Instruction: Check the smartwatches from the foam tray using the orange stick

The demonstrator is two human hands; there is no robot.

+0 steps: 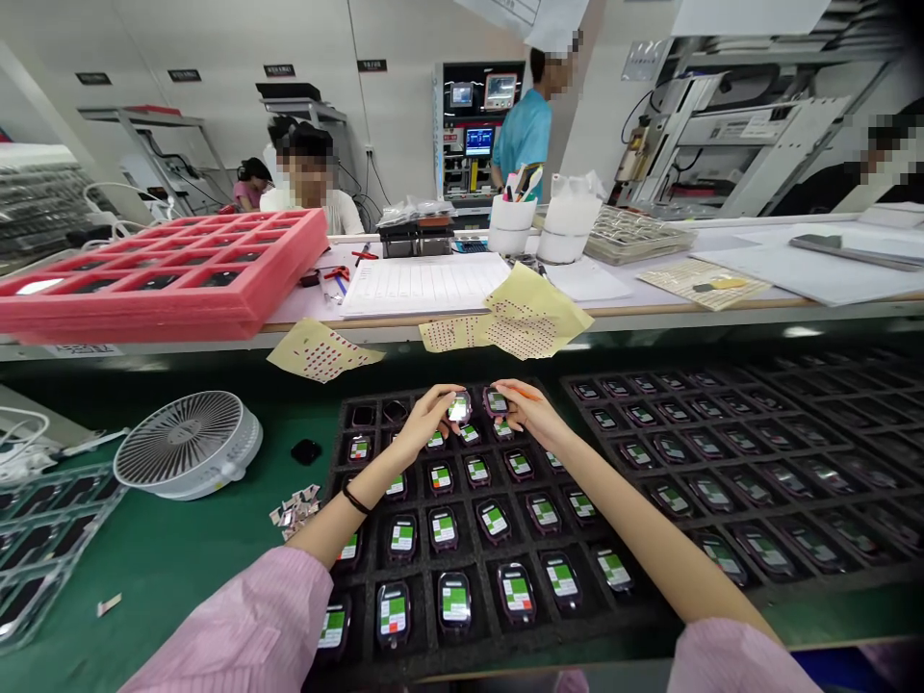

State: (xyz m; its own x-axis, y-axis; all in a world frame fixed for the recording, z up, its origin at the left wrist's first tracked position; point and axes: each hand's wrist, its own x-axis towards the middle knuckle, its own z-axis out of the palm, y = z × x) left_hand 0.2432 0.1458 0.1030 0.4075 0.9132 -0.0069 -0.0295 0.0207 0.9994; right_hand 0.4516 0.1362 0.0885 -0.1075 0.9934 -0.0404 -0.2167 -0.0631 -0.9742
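My left hand (431, 416) pinches a small watch-like device with a bright, glaring screen (459, 407). Close to its right, my right hand (526, 408) has its fingers closed on a second such device (496, 400), which has a dark rim. Both are held over the far rows of a black foam tray (425, 558). Rounded devices with green and white screens lie in the tray's compartments, a few of them with a red patch, such as one near the front (517, 591).
Another device-filled tray (621, 500) lies right. Left are a round fan (189, 443), a dark piece (306, 451), small strips (295, 510) and a clear tray (54, 539). A shelf edge (404, 329) crosses behind, bearing a pink foam tray (249, 308) and papers. People are beyond.
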